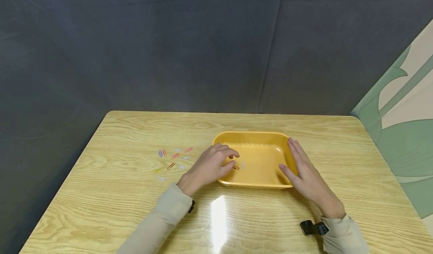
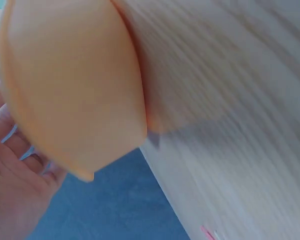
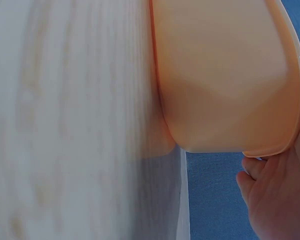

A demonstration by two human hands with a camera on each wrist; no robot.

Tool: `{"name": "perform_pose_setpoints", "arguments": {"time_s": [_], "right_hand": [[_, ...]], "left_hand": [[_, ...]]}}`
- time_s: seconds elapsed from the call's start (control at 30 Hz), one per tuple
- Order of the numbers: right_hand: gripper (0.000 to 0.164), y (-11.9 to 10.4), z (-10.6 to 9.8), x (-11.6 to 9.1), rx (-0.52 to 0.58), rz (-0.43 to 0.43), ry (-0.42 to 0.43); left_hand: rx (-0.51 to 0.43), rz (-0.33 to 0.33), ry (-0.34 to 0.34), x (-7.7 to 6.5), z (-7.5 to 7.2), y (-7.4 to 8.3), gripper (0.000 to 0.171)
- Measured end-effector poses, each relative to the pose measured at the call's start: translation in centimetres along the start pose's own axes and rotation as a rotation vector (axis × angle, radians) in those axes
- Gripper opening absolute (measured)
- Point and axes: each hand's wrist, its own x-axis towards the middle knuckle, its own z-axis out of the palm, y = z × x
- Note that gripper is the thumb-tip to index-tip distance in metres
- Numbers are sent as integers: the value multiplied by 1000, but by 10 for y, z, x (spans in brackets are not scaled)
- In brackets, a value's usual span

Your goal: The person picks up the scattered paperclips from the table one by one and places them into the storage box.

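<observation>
A yellow plastic tray (image 1: 257,185) stands on the table, its outer wall large in the left wrist and right wrist views. Over its left end hovers my left hand (image 1: 211,163), fingers bent loosely and thumb apart from them, with nothing visible between. Below those fingertips, a dark red paper clip (image 1: 236,167) and a white paper clip (image 1: 243,165) lie on the tray floor. My right hand (image 1: 306,177) rests on the tray's right rim, fingers extended along the edge and thumb over the inside. Left of the tray lie several loose paper clips, including a blue one (image 1: 160,153) and a yellow one (image 1: 158,170).
The wood-grain table (image 1: 118,216) ends at a dark cloth backdrop (image 1: 189,58). A green and cream patterned surface (image 1: 406,133) is beyond the right edge. Both wrists wear dark bands, such as the right strap (image 1: 314,228).
</observation>
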Motion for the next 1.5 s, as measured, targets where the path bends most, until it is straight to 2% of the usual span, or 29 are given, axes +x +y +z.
{"name": "perform_pose_setpoints", "arguments": {"time_s": [0.27, 0.7, 1.0, 1.5], "right_hand": [[78, -1, 0, 0, -4, 9, -6], [82, -2, 0, 0, 10, 38, -20], [83, -2, -1, 1, 11, 47, -26], [84, -3, 0, 1, 21, 53, -27]], "left_hand": [[-13, -11, 49, -10, -14, -5, 23], [8, 22, 70, -28, -37, -22, 22], [30, -39, 79, -41, -44, -35, 25], [-29, -108, 113, -65, -51, -55, 27]]}}
